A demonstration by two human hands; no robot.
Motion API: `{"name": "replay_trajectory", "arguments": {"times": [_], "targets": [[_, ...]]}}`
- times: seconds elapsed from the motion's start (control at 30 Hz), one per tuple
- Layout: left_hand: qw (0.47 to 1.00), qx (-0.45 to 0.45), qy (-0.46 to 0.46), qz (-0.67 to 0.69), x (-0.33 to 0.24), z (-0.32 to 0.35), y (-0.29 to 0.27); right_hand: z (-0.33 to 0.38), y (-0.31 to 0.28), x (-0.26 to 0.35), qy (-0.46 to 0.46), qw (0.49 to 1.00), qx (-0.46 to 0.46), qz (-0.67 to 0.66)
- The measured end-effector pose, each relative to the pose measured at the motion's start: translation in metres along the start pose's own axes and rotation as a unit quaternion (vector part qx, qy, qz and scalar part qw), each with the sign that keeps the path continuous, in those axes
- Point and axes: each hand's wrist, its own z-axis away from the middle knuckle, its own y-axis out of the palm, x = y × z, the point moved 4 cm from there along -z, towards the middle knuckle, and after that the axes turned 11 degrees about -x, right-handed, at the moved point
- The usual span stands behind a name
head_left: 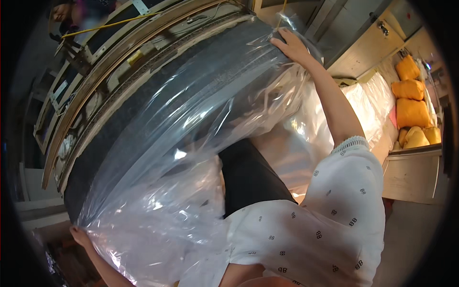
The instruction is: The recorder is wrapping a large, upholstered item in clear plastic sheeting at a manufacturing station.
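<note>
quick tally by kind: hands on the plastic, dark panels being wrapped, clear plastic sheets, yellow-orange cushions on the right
hands: 2, left hand and right hand, both gripping the plastic
dark panel: 1
clear plastic sheet: 1
yellow-orange cushions: 5 that I can make out, some partly hidden
total: 9

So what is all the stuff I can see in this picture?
Dark padded panel: one, grey-black, long, running across the middle.
Clear plastic sheet: one, see-through, draped over the panel and bunched at lower left.
Wooden frames: several, tan, stacked behind the panel at upper left.
Stuffed bags: about five, orange-yellow, on a shelf at right.
Wooden bench: one, pale, lower right.
Another person: one, top left corner.
Left hand: gripping the plastic's lower left edge.
Right hand: on the plastic at the panel's top end.
</note>
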Motion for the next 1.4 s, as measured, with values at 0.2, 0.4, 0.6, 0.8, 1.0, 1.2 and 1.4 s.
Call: {"name": "replay_trajectory", "arguments": {"times": [0.2, 0.4, 0.6, 0.8, 1.0, 1.2, 1.4], "targets": [[0.99, -0.028, 0.027, -0.138, 0.09, -0.07, 0.01, -0.019, -0.001, 0.075, -0.193, 0.972, 0.02, -0.132], [0.979, -0.098, -0.151, -0.093, -0.005, -0.062, 0.078, -0.033, 0.009, 0.036, -0.048, 0.994, 0.019, -0.095], [0.959, -0.208, -0.178, 0.073, -0.064, -0.04, 0.068, -0.039, -0.008, 0.081, -0.018, 0.941, 0.012, 0.337], [0.933, -0.266, -0.177, 0.167, -0.076, -0.022, 0.024, 0.089, -0.081, 0.214, -0.033, 0.886, 0.209, -0.413], [0.9, -0.275, -0.208, 0.265, -0.118, -0.02, 0.031, 0.309, -0.021, 0.24, -0.136, 0.86, 0.411, -0.27], [0.925, -0.26, -0.173, 0.218, -0.104, -0.03, 0.049, 0.313, 0.016, 0.274, -0.032, 0.823, 0.369, -0.43], [0.955, -0.22, -0.005, 0.2, -0.109, -0.043, 0.058, 0.196, -0.177, 0.18, 0.012, 0.86, -0.211, -0.464]]}}
